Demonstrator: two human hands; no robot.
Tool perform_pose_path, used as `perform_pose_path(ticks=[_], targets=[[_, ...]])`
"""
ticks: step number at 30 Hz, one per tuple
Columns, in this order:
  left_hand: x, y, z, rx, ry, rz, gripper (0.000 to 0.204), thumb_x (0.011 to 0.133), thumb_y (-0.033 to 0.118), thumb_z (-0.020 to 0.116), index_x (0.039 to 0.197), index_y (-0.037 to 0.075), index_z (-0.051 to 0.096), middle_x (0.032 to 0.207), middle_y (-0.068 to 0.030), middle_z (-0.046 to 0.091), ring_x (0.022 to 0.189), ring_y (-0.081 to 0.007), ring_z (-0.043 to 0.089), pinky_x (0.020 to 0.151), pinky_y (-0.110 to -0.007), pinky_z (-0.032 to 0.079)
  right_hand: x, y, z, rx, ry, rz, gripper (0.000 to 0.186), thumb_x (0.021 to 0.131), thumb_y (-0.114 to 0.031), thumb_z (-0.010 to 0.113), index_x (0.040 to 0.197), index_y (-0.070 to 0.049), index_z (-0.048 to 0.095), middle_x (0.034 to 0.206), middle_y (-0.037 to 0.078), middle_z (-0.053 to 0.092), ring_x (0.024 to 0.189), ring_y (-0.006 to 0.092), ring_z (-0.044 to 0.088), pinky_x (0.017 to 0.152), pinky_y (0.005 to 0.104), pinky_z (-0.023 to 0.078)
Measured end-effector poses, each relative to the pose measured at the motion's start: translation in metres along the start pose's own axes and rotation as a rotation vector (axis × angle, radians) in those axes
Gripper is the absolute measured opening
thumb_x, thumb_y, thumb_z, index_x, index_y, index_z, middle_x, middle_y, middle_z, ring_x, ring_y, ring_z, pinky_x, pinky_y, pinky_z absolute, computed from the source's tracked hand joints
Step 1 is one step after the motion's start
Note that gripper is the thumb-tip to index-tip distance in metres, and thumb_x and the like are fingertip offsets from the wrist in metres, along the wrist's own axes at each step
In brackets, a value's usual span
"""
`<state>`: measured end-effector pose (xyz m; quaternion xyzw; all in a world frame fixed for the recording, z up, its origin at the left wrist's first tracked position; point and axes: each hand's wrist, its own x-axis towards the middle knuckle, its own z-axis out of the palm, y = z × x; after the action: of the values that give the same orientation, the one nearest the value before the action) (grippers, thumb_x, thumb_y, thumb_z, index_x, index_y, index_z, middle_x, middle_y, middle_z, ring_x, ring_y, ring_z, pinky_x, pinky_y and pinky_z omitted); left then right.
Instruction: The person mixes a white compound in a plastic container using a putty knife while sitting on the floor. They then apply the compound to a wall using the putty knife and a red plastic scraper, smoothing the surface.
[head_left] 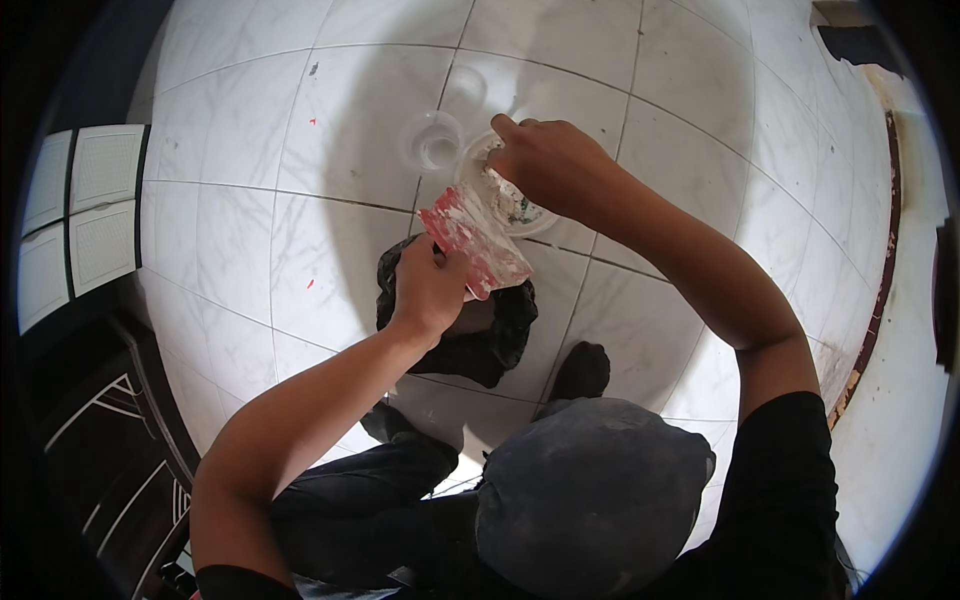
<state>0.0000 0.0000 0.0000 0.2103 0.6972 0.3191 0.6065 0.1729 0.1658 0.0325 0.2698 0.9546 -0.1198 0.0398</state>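
My left hand (pixel 428 290) grips a wide, flat red putty spreader (pixel 478 243) smeared with white paste. Its far edge slants up against the near side of a round white tub (pixel 540 226). Inside the tub lies lumpy whitish paste (pixel 512 203) with darker specks. My right hand (pixel 535 160) is over the tub's far right side, fingers curled closed and pointing down; whatever they hold is hidden. Beneath my left hand an opened black plastic bag (pixel 490 365) sits on the floor, with something greyish in it.
A clear plastic cup (pixel 435 145) stands left of the tub, with a round translucent lid-like piece (pixel 465 88) beyond it. White marbled tiles (pixel 350 150) make up the floor. My feet (pixel 582 372) are close behind the bag. A dark cabinet with white panels (pixel 100 215) stands at left.
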Motion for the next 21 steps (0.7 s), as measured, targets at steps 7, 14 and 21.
perform_pose_path(ticks=[7, 14, 21], targets=[[-0.007, -0.002, -0.005, 0.024, 0.028, 0.018, 0.015, 0.099, 0.004, 0.058, 0.106, -0.006, 0.064, 0.084, -0.0106, 0.068, 0.07, -0.0144, 0.068, 0.067, -0.034, 0.064, -0.037, -0.04, 0.014, 0.04, 0.04, 0.03, 0.004, 0.087, -0.004, 0.067, 0.089, 0.0, 0.068, 0.106, 0.016, 0.064, 0.086, 0.0298, 0.073, 0.073, 0.041, 0.062], [0.001, -0.017, -0.012, 0.097, 0.036, 0.09, 0.016, 0.097, 0.006, 0.059, 0.107, -0.004, 0.066, 0.077, -0.0091, 0.069, 0.068, -0.0129, 0.065, 0.065, -0.033, 0.051, -0.068, -0.045, 0.004, 0.193, 0.146, 0.282, 0.01, 0.089, -0.009, 0.067, 0.089, 0.001, 0.071, 0.102, 0.019, 0.065, 0.085, 0.0342, 0.071, 0.073, 0.0444, 0.059], [0.01, -0.02, -0.017, 0.165, 0.003, 0.156, 0.016, 0.096, 0.007, 0.058, 0.104, -0.005, 0.065, 0.076, -0.011, 0.07, 0.066, -0.014, 0.066, 0.065, -0.034, 0.052, -0.083, 0.014, 0.024, 0.689, 0.228, 0.779, 0.027, 0.089, -0.021, 0.074, 0.107, -0.001, 0.077, 0.098, 0.023, 0.072, 0.085, 0.0352, 0.073, 0.077, 0.0431, 0.057]])
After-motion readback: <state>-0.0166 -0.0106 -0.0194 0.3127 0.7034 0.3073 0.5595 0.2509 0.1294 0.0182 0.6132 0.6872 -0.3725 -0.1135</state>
